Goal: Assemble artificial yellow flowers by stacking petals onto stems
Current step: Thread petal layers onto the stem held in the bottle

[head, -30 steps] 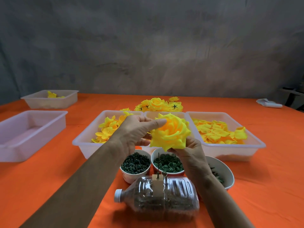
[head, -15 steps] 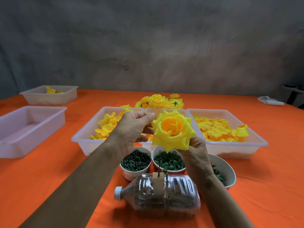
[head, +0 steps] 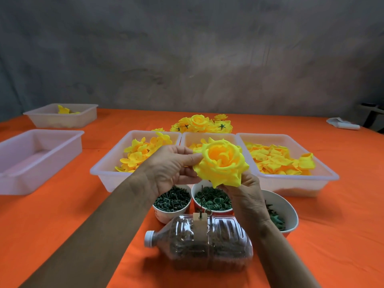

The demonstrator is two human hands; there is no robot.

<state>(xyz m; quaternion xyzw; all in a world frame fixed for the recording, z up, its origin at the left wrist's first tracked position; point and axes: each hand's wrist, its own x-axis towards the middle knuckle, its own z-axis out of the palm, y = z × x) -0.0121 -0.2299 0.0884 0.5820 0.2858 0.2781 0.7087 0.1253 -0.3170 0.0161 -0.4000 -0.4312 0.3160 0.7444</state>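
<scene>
Flower head (head: 221,164): held up over the cups, at 12 o'clock from the bottle (head: 204,244); open face turned toward the camera.
Left hand (head: 173,169): at 9 o'clock of the bloom; thumb and fingertips pinch the outer petal edge.
Right hand (head: 246,189): at 5 o'clock, under the bloom; fingers curled up behind its base, apparently gripping it; the contact point is hidden.
Handling: judged light, soft and easily creased; layered fabric petals likely to shift if squeezed.
Grip point: take hold at the base behind the petals; touch the rim only lightly.
Spike (head: 201,201): upright on the bottle, at 6 o'clock below the bloom, well apart from it.
Petal trays (head: 291,185): at 12 o'clock behind both hands.
</scene>
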